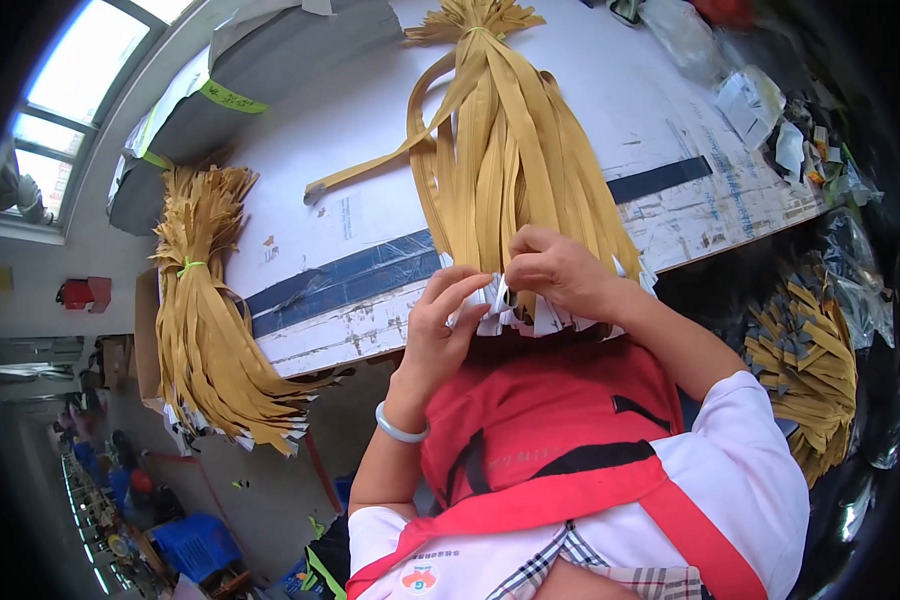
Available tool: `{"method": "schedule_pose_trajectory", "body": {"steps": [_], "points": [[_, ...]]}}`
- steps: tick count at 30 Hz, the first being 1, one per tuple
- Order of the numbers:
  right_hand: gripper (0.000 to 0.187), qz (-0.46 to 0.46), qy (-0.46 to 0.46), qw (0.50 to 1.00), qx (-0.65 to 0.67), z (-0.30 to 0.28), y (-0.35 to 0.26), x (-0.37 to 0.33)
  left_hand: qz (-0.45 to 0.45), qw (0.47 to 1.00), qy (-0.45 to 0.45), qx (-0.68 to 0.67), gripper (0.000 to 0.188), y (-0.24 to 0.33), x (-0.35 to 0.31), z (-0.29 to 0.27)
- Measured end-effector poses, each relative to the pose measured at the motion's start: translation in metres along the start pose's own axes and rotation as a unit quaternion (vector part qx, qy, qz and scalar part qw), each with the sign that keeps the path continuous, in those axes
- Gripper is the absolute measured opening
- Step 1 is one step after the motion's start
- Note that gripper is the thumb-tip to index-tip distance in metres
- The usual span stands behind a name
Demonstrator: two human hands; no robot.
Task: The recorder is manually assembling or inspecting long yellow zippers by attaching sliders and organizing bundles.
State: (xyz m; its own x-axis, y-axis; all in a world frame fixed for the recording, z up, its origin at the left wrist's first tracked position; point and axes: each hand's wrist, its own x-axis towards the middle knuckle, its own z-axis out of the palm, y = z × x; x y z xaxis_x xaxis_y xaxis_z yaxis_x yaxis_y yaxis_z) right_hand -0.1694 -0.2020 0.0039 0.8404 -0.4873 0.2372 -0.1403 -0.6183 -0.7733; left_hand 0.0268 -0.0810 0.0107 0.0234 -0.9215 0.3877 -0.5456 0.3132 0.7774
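A thick bundle of long mustard-yellow zipper tapes (490, 150) lies down the table toward me, tied near its far end, with white tips at the table's near edge. My left hand (442, 325) is closed, thumb and forefinger pinched at a white tip (492, 292) of one tape. Right beside it, my right hand (560, 272) pinches the same end from the other side, its lower fingers curled over the bundle. Exactly what sits between the fingertips is small and partly hidden. One loose tape (360, 178) loops out leftward from the bundle.
Another tied bundle of yellow tapes (205, 310) hangs over the table's left edge. More yellow tapes (805, 370) are heaped at the right. A grey, box-like piece (300, 55) stands at the back left of the white table (320, 260). Plastic bags and scraps (750, 105) lie back right.
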Motion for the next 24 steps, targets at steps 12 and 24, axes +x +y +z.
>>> {"method": "schedule_pose_trajectory", "body": {"steps": [12, 24], "points": [[0.013, 0.003, 0.079, 0.978, 0.191, 0.000, -0.012, -0.001, -0.064, 0.960, 0.017, -0.272, 0.018, -0.006, 0.007, 0.014], [0.019, 0.145, -0.077, 0.911, 0.380, -0.027, -0.015, 0.009, -0.120, 0.892, -0.043, -0.433, 0.014, -0.012, 0.019, 0.010]]}}
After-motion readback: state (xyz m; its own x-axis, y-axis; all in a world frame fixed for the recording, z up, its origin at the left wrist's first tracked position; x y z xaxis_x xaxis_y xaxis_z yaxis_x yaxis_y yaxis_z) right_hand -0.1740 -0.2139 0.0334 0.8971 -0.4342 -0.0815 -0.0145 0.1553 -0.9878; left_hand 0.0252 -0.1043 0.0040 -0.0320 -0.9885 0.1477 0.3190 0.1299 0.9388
